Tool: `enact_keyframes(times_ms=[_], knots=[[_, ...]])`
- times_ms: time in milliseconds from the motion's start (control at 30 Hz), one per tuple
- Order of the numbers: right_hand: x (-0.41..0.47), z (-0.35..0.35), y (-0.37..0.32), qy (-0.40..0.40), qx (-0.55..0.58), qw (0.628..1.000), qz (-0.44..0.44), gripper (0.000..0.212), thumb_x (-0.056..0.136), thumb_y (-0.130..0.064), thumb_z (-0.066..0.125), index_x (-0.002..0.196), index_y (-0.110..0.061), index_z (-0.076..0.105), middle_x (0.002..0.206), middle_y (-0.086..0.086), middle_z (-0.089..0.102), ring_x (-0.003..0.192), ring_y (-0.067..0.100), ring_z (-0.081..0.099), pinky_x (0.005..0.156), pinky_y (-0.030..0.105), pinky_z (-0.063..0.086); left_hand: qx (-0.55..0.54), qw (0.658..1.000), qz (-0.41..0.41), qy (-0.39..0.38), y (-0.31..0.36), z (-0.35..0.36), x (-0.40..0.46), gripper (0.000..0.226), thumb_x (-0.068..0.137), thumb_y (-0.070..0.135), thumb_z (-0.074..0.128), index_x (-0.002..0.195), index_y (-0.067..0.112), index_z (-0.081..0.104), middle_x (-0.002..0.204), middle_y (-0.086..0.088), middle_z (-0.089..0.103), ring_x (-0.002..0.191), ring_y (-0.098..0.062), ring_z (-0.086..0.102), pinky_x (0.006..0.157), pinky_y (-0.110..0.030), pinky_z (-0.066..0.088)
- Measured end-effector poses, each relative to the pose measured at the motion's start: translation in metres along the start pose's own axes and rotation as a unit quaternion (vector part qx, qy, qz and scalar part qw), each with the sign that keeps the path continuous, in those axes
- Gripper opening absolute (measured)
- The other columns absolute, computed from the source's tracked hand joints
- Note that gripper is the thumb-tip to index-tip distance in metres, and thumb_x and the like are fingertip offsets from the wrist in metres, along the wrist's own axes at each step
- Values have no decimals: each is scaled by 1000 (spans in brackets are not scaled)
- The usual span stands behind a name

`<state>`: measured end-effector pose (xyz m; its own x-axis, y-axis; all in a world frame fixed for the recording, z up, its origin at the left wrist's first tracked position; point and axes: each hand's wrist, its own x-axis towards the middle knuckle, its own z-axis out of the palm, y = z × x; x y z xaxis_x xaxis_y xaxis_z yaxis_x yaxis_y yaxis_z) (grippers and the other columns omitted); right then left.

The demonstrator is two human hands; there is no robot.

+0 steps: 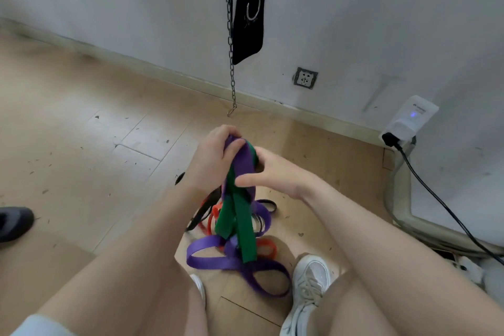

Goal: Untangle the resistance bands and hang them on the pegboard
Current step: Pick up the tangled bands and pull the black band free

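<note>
My left hand (214, 157) grips the top of a tangled bunch, its fingers closed around the purple band (242, 163) where it crosses the green band (240, 218). My right hand (275, 172) pinches the same bunch from the right, thumb across the green band. Both bands hang down toward the floor, and the purple one trails in loops (231, 262). Under them on the floor lie a red band (266, 248) and a black band (201, 213), still intertwined. No pegboard is in view.
A metal chain with a hook (231, 82) and a black strap (249, 8) hang against the white wall ahead. A wall socket (305, 78), a plugged-in white device (409, 123) and its cable (447, 207) are at right. My white shoes (308, 289) stand on the wooden floor; a dark shoe (13, 222) sits at left.
</note>
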<state>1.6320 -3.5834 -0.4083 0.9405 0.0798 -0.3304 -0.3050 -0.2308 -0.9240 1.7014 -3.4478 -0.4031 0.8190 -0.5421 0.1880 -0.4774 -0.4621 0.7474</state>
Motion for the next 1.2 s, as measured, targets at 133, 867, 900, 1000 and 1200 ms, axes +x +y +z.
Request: enact_keyframes(times_ms=[133, 867, 900, 1000, 1200], knots=[[-4, 6, -2, 91, -77, 993, -22, 18, 76, -5, 65, 88, -14, 54, 96, 1, 50, 79, 17, 55, 66, 25, 48, 4, 997, -41, -61, -12, -2, 0, 20, 98, 18, 40, 98, 10, 58, 84, 0, 56, 84, -20, 53, 76, -33, 46], [-32, -27, -15, 312, -196, 917, -150, 22, 89, -28, 50, 103, -18, 64, 115, -6, 56, 111, 6, 48, 99, 24, 36, -218, 967, -126, 49, 33, -28, 11, 21, 98, 21, 43, 88, 11, 58, 65, -5, 64, 48, -12, 61, 56, -31, 52], [-33, -24, -18, 294, -180, 928, -139, 22, 90, -26, 56, 109, -17, 62, 118, -6, 57, 112, 5, 49, 101, 26, 37, -212, 970, -107, 55, 41, -35, 16, 23, 97, 21, 44, 82, 10, 58, 62, -2, 62, 48, -11, 60, 54, -29, 50], [-34, -13, -29, 187, -135, 968, -96, 53, 86, -27, 64, 135, -21, 45, 138, -7, 47, 124, 5, 43, 106, 28, 33, -198, 977, -75, 26, 66, -50, 30, 35, 93, 30, 46, 80, 0, 56, 66, -6, 55, 60, -13, 53, 60, -35, 48], [-36, 3, -64, 188, -2, 973, -136, 66, 94, -26, 53, 148, -28, 15, 145, -18, 30, 131, 3, 33, 109, 29, 30, -283, 958, -38, -13, 126, -81, 33, 39, 95, 33, 45, 94, -4, 59, 79, -10, 52, 74, -20, 47, 75, -42, 46]])
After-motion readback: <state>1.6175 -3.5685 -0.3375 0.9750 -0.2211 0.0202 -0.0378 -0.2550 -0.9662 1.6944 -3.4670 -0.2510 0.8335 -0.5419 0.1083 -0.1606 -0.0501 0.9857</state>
